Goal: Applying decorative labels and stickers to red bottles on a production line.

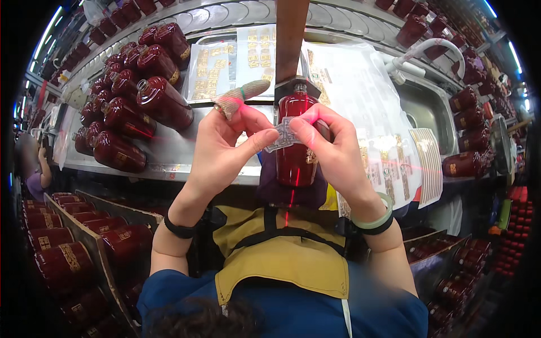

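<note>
My left hand [226, 147] and my right hand [333, 147] each pinch one side of a small translucent decal [284, 137] with a patterned outline. A woven, tan finger cover [243, 97] sits on one finger of my left hand. Just below the decal lies a dark red glass bottle [297, 167], its open neck pointing away from me. Whether the decal touches the glass, I cannot tell. Red laser lines cross the bottle and my fingers.
Many dark red bottles [163, 101] crowd the bench at left. Gold decal sheets [209, 70] lie behind my left hand, and more sheets [389, 160] at right. A brown post [291, 42] rises beyond the bottle. A sink [431, 104] with a faucet [431, 45] is at right.
</note>
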`<action>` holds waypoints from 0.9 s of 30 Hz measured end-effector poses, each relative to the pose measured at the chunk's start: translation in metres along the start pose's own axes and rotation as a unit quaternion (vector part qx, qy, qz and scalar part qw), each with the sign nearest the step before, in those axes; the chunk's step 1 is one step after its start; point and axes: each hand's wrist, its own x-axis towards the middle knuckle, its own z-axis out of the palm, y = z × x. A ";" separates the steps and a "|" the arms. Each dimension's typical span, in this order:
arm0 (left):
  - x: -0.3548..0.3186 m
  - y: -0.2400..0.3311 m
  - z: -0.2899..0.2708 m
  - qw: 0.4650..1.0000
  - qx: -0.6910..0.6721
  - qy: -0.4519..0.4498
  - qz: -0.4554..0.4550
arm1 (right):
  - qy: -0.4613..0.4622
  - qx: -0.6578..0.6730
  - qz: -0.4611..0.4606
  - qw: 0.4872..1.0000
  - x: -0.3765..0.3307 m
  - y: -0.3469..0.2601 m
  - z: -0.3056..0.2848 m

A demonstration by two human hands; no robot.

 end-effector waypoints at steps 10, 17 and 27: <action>-0.005 0.003 0.000 0.998 -0.055 0.002 -0.036 | -0.013 0.001 0.053 0.999 -0.002 -0.004 -0.004; 0.004 -0.010 -0.018 0.995 0.015 0.077 0.055 | 0.046 -0.055 0.027 0.997 -0.003 -0.010 -0.029; 0.118 -0.130 -0.082 0.719 0.676 0.043 0.155 | 0.153 -0.103 -0.020 0.983 -0.019 0.016 -0.048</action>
